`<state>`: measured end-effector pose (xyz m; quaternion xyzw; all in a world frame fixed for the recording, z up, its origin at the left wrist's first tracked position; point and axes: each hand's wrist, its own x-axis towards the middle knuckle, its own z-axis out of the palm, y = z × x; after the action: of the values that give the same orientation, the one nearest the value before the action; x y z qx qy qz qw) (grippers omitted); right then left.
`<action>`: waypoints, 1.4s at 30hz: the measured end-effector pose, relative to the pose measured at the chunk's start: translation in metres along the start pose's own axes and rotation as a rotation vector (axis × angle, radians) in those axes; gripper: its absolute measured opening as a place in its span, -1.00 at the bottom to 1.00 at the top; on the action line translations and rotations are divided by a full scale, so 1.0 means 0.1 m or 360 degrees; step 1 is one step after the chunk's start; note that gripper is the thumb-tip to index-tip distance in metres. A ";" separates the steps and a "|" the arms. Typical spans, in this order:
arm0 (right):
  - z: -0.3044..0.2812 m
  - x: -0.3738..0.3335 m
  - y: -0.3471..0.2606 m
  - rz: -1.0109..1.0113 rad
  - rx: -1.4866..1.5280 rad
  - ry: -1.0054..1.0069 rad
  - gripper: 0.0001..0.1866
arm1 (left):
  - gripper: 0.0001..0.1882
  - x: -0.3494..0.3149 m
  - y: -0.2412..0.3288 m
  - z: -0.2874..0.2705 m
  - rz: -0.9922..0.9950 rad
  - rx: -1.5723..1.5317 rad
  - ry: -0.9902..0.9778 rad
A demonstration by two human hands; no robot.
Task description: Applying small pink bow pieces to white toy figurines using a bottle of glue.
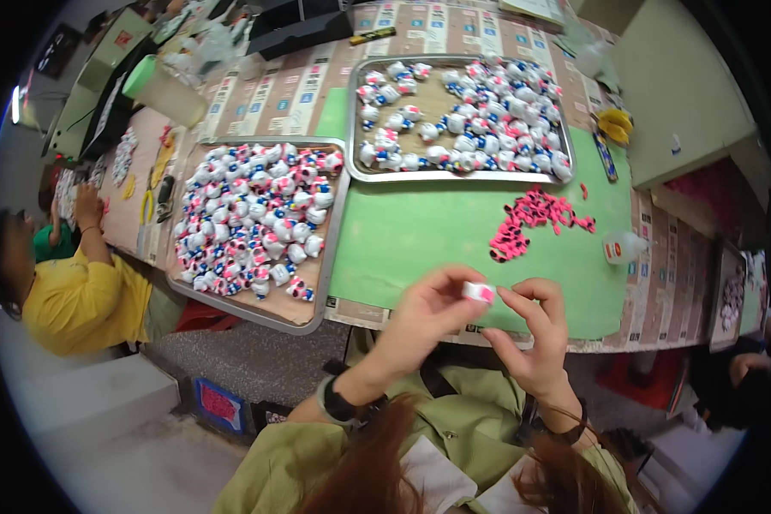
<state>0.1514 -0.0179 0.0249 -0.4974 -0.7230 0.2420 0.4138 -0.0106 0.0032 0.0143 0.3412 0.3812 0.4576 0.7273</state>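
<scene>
My left hand (433, 310) pinches a small white figurine (478, 293) with a pink patch, just above the table's near edge. Close by on its right is my right hand (535, 334), thumb and index finger apart; its index fingertip is beside the figurine, and I cannot tell if it touches. Beyond both hands, a pile of small pink-and-black pieces (522, 224) lies on the green mat (420, 231). A white squeeze bottle (624, 248) stands right of the pile.
Metal trays of white, pink and blue figurines stand left (324, 301) and at the back (454, 178). A yellow object (615, 126) and a marker-like tube (605, 161) lie at the right. Far left are yellow-handled pliers (148, 206), a large bottle (167, 92) and a person in yellow (81, 295).
</scene>
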 end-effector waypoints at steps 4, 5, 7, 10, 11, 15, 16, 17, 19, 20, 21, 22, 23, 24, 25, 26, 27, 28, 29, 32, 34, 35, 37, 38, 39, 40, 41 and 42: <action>-0.11 0.03 0.09 0.0032 0.0082 -0.0107 -0.55 | -0.74 0.05 0.55 -0.78 0.0835 0.1737 0.1122; -0.14 0.02 0.13 0.0052 0.0092 -0.0116 -0.56 | -0.74 0.05 0.69 -0.99 0.0730 0.1967 0.1292; -0.17 0.06 0.15 0.0119 0.0152 -0.0170 -0.59 | -0.72 -0.04 0.91 -1.30 0.0491 0.2390 0.1223; -0.25 0.16 0.16 0.0222 0.0263 -0.0242 -0.61 | -0.71 -0.02 1.03 -1.19 0.0669 0.2788 0.0995; -0.26 0.19 0.16 0.0258 0.0303 -0.0272 -0.62 | -0.71 0.04 1.06 -1.06 0.0758 0.2601 0.0808; -0.19 0.21 0.37 0.0783 0.1125 0.0024 -0.59 | -0.68 0.57 1.06 -0.05 0.1042 0.2314 0.0029; -0.20 0.23 0.44 0.0917 0.1330 0.0107 -0.58 | -0.66 0.76 1.01 0.15 0.0991 0.2362 -0.0128; -0.21 0.27 0.46 0.1043 0.1547 0.0171 -0.58 | -0.64 0.92 0.98 0.32 0.0933 0.2419 -0.0265; -0.24 0.30 0.46 0.1150 0.1765 0.0263 -0.63 | -0.59 1.34 0.85 0.57 0.0667 0.2435 -0.0474; -0.27 0.29 0.51 0.1176 0.1861 0.0284 -0.64 | -0.55 1.52 0.72 0.70 0.0695 0.2549 -0.0542; -0.27 0.29 0.55 0.1205 0.1964 0.0283 -0.66 | -0.51 1.66 0.60 0.78 0.0709 0.2669 -0.0589; -0.29 0.29 0.58 0.1245 0.1978 0.0335 -0.69 | -0.49 1.78 0.45 0.85 0.0702 0.2810 -0.0627; -0.29 0.29 0.59 0.1265 0.2031 0.0325 -0.69 | -0.48 1.88 0.31 0.87 0.0675 0.2962 -0.0642; -0.31 0.28 0.60 0.1289 0.2083 0.0333 -0.70 | -0.46 1.95 0.23 0.89 0.0650 0.3111 -0.0674; -0.32 0.28 0.60 0.1311 0.2136 0.0334 -0.70 | -0.46 2.01 0.21 0.87 0.0602 0.3157 -0.0667; -0.34 0.28 0.60 0.1324 0.2189 0.0326 -0.72 | -0.47 2.09 0.19 0.85 0.0548 0.3202 -0.0681; -0.34 0.28 0.60 0.1332 0.2232 0.0289 -0.72 | -0.47 2.13 0.20 0.78 0.0487 0.3257 -0.0687; -0.33 0.29 0.59 0.1340 0.2276 0.0249 -0.73 | -0.53 2.17 0.19 0.67 0.0583 0.3200 -0.0657; -0.31 0.29 0.59 0.1349 0.2319 0.0226 -0.73 | -0.54 2.16 0.24 0.64 0.0536 0.3228 -0.0637; -0.21 0.37 0.59 0.1437 0.2397 0.0161 -0.73 | -0.61 2.15 0.38 0.59 0.0412 0.3237 -0.0499; -0.07 0.45 0.56 0.1537 0.2529 0.0077 -0.71 | -0.63 2.54 0.20 0.10 0.0625 0.3221 -0.0614; 0.00 0.49 0.58 0.1589 0.2583 0.0056 -0.70 | -0.65 2.56 0.23 0.04 0.0671 0.3261 -0.0680; 0.15 0.59 0.60 0.1739 0.2597 0.0037 -0.63 | -0.65 2.50 0.34 0.03 0.0603 0.3276 -0.0693; 0.23 0.64 0.59 0.1803 0.2619 0.0021 -0.60 | -0.65 2.45 0.38 0.00 0.0472 0.3243 -0.0634; 0.28 0.68 0.58 0.1861 0.2639 0.0029 -0.57 | -0.63 2.37 0.47 0.08 0.0359 0.3205 -0.0595; 0.33 0.72 0.57 0.1841 0.2573 0.0043 -0.36 | -0.61 2.26 0.54 0.15 0.0289 0.3153 -0.0505; 0.36 0.75 0.54 0.1818 0.2567 0.0061 -0.31 | -0.60 2.24 0.58 0.14 0.0224 0.3147 -0.0530; 0.40 0.79 0.52 0.1796 0.2561 0.0077 -0.26 | -0.60 2.22 0.62 0.12 0.0158 0.3139 -0.0553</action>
<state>0.1323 0.0774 -0.0082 -0.3442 0.0101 0.8142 0.4675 0.0396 0.2286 0.0187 0.8693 0.4641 -0.0894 0.1450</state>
